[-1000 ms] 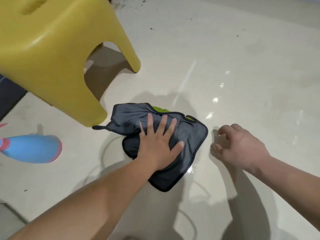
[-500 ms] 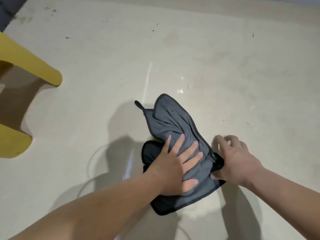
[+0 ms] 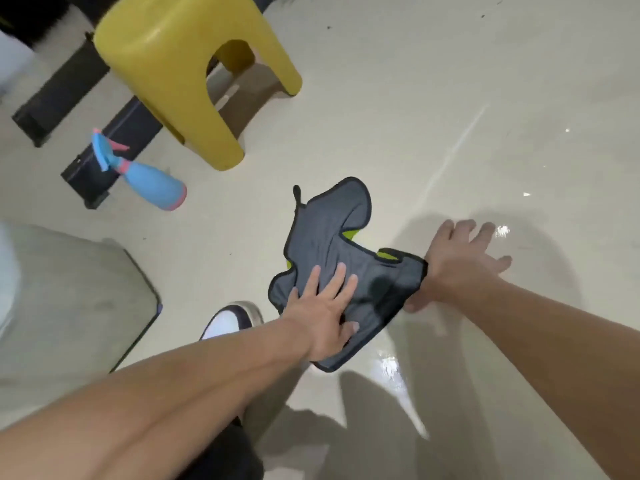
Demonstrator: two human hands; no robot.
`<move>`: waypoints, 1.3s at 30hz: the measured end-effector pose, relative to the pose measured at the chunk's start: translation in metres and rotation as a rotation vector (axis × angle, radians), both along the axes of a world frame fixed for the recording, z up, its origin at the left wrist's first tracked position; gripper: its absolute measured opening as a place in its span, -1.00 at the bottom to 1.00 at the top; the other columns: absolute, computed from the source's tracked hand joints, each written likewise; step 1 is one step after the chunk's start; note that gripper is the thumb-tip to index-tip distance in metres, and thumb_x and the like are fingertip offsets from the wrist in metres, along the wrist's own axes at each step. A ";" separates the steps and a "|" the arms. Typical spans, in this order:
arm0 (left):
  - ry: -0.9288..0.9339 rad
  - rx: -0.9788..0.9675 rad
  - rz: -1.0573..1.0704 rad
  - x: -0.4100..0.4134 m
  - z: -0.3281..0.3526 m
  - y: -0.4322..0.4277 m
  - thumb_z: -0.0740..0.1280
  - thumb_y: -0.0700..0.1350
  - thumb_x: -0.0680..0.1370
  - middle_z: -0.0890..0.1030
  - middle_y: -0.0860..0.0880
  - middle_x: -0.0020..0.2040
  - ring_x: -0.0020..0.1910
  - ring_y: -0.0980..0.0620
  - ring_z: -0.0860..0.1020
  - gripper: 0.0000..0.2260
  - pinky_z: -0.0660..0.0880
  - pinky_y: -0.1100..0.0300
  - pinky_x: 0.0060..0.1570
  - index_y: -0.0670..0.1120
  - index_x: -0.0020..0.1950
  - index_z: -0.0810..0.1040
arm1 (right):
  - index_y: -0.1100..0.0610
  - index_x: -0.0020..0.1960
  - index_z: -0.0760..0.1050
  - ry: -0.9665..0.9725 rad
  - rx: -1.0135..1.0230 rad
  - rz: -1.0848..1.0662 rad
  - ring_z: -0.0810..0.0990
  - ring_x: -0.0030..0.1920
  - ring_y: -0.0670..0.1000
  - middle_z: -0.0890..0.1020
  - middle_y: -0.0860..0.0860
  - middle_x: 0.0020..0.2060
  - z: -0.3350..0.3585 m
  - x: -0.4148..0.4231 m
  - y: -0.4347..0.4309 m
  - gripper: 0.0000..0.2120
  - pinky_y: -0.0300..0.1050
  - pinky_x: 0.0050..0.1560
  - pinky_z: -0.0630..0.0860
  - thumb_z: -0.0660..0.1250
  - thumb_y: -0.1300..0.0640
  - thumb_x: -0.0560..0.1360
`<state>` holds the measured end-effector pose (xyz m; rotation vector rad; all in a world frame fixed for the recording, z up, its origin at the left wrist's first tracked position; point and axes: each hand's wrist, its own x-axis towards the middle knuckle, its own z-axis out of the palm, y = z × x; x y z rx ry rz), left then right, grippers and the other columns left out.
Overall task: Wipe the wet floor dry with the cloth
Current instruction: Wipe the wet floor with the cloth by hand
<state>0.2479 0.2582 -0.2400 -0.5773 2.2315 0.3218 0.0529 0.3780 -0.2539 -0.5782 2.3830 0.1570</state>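
Observation:
A grey cloth [image 3: 329, 237] with a black hem and a lime-green underside lies crumpled on the pale glossy floor [image 3: 433, 98]. My left hand [image 3: 325, 306] presses flat on the cloth's near part, fingers spread. My right hand [image 3: 460, 261] rests on the floor just right of the cloth, fingers spread; its thumb side touches the cloth's right edge, and whether it pinches the edge is hidden. Wet patches [image 3: 391, 368] shine near the cloth's near corner and beyond my right hand [image 3: 502, 231].
A yellow plastic stool [image 3: 194, 74] stands at the upper left. A blue and pink spray bottle [image 3: 145, 178] lies left of it beside a black bar [image 3: 114, 150]. My shoe [image 3: 228, 320] and a grey mat [image 3: 69, 296] are at lower left.
The view swung, bringing the stool, spray bottle and shoe into sight. My left hand stayed pressed on the cloth, which slid and changed shape. My right hand opened and spread on the floor.

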 end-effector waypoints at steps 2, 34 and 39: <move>-0.074 0.074 0.083 0.015 0.021 0.023 0.17 0.18 0.70 -0.37 0.16 0.66 0.65 -0.18 -0.35 -0.24 -0.07 -0.25 0.63 0.13 0.68 -0.31 | 0.17 0.61 -0.20 0.012 -0.061 0.037 -0.22 0.60 0.31 -0.09 0.15 0.60 0.002 0.005 0.008 0.64 0.49 0.39 0.21 0.64 -0.42 -0.14; 0.545 -0.216 0.098 0.209 -0.068 -0.015 -0.02 0.39 0.64 0.08 -0.07 0.72 0.68 -0.33 -0.09 -0.32 -0.08 -0.54 0.49 0.12 0.70 0.11 | 0.06 0.29 0.44 0.330 -0.231 0.544 0.43 0.19 0.13 0.46 0.04 0.14 0.020 0.133 -0.008 -0.56 -0.07 -0.12 0.33 0.28 -0.15 0.50; 0.494 -0.092 -0.215 0.203 -0.060 0.056 -0.06 0.42 0.62 -0.08 -0.01 0.73 0.64 -0.38 -0.25 -0.31 -0.21 -0.57 0.44 0.20 0.70 -0.06 | 0.05 0.24 0.44 0.264 -0.223 0.510 0.48 0.17 0.13 0.50 0.03 0.09 0.026 0.138 0.007 -0.68 -0.03 -0.12 0.46 0.26 0.00 0.51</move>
